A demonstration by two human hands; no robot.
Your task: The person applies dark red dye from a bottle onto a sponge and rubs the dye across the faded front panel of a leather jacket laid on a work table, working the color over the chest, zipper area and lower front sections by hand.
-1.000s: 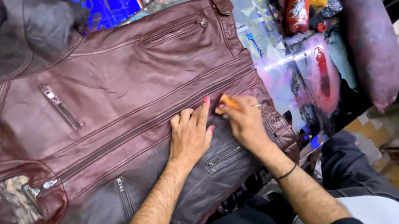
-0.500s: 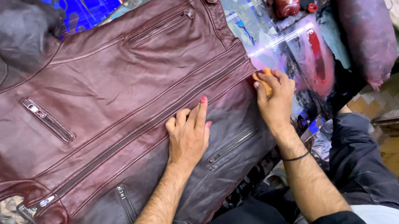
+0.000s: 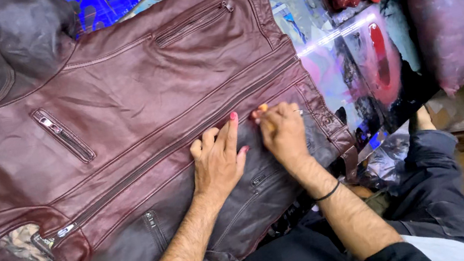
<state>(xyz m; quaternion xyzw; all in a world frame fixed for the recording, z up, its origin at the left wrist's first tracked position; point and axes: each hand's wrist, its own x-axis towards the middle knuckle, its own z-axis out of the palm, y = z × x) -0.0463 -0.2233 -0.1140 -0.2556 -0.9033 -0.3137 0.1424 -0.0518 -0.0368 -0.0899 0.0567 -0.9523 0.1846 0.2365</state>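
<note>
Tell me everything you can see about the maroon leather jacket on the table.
The maroon leather jacket lies flat, front up, spread across a table covered in colourful printed sheets. It looks like glossy leather, lightly creased, with a closed main zipper running diagonally, several zipped pockets, a snap-tab collar and a patterned lining showing at the neck. Both hands press on it beside the main zipper near the hem: the left hand flat, the right hand holding a small orange object.

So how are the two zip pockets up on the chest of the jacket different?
The chest pocket near the collar has its zip partly open, with the silver pull at the upper end. The chest pocket near the hem tab is zipped shut, its pull at the right end. They slant opposite ways. Both sit on the same maroon leather jacket.
</note>
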